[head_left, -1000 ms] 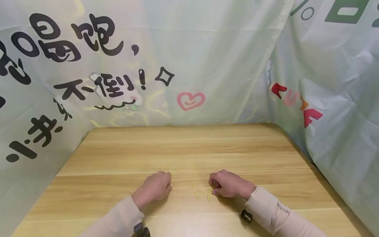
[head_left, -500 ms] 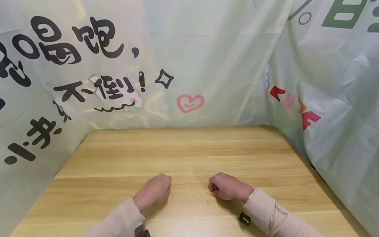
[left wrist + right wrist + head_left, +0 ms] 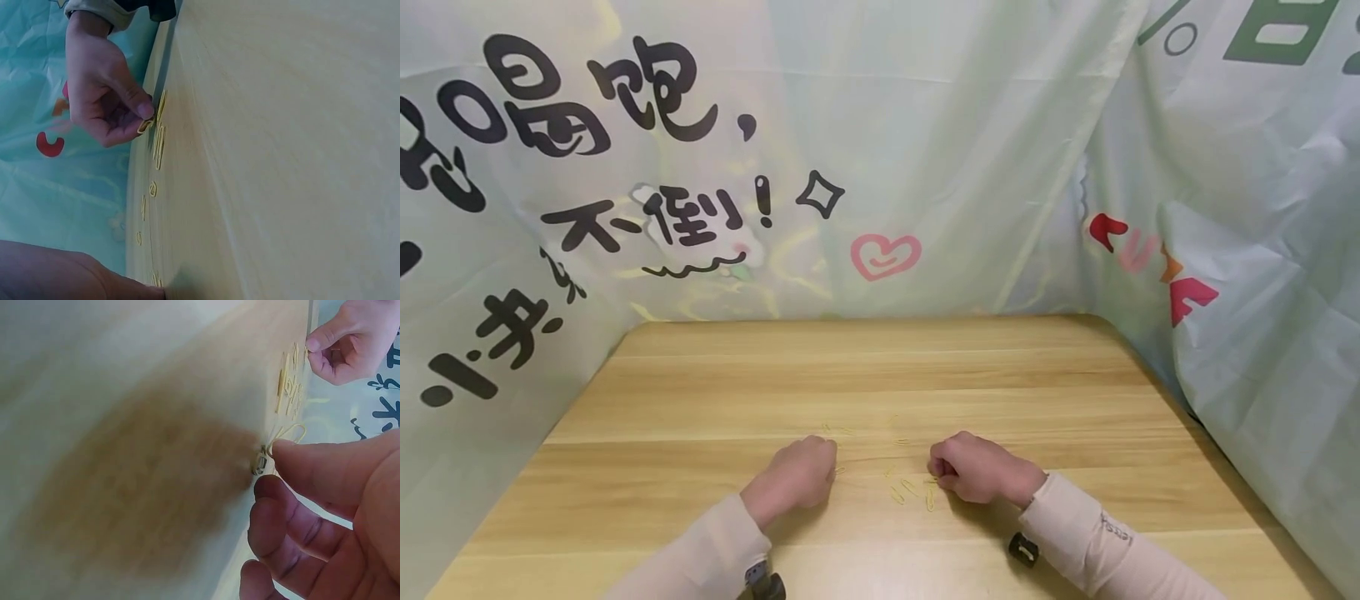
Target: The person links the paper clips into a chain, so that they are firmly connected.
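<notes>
Several yellow paper clips [image 3: 907, 487] lie scattered on the wooden table between the two hands. My right hand [image 3: 973, 468] pinches a yellow paper clip [image 3: 145, 127] between thumb and forefinger, low over the table; its loop sticks out past the thumb in the right wrist view. By the same fingertips is a small grey metallic piece [image 3: 260, 464]. On the other side, my left hand [image 3: 797, 472] has thumb and forefinger together, with a yellow paper clip [image 3: 840, 472] poking out at the tips. Its palm side is hidden in the head view.
The wooden table [image 3: 880, 358] runs back to a pale printed cloth [image 3: 970, 183] with black lettering and a pink heart. More paper clips [image 3: 846, 431] lie just beyond the left hand. Below the right sleeve hangs a black wrist device [image 3: 1024, 549].
The head view has tilted slightly and come back. Both hands stay almost in place. My right fingers have drawn closer together, and more of the paper clip shows at my left fingertips.
</notes>
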`<state>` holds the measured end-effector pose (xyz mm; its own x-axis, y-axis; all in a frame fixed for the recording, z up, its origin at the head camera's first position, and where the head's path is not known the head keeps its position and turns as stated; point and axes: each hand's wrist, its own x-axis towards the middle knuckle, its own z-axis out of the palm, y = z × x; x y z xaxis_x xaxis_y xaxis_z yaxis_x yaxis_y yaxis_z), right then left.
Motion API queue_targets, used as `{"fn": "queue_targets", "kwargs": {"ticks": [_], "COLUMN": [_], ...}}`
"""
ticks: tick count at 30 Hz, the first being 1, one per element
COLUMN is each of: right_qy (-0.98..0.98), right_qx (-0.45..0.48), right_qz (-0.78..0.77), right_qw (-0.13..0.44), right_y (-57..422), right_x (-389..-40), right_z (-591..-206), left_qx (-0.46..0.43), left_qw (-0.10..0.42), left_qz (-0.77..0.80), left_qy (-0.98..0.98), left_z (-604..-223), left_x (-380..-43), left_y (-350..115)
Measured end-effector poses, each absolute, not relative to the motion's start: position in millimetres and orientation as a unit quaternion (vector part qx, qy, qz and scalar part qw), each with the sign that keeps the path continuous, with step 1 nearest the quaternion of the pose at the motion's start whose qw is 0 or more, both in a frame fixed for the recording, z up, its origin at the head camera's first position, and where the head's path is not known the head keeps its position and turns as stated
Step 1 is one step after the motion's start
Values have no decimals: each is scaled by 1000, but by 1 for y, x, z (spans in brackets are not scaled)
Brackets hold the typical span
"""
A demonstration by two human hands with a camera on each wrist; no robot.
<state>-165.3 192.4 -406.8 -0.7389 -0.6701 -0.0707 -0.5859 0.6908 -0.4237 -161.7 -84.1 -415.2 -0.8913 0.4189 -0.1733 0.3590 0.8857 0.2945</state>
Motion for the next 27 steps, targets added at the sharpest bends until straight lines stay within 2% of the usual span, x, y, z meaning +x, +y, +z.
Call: {"fn": "queue_targets", "kwargs": {"ticks": [18,27], "right_qy": [912,913], "right_qx": [-348,-344], "right_qz": [-195,-195], "right_qw": [96,99], "right_y": [195,195], "right_x": [-167,-167], "right_z": [-404,-404], "left_qx": [230,197], "left_qw": [75,125], "left_qz": [137,138], "left_qy": [961,962], "left_z": [-418,-415], "left_x": [-165,-163], "left_y": [-85,-79]}}
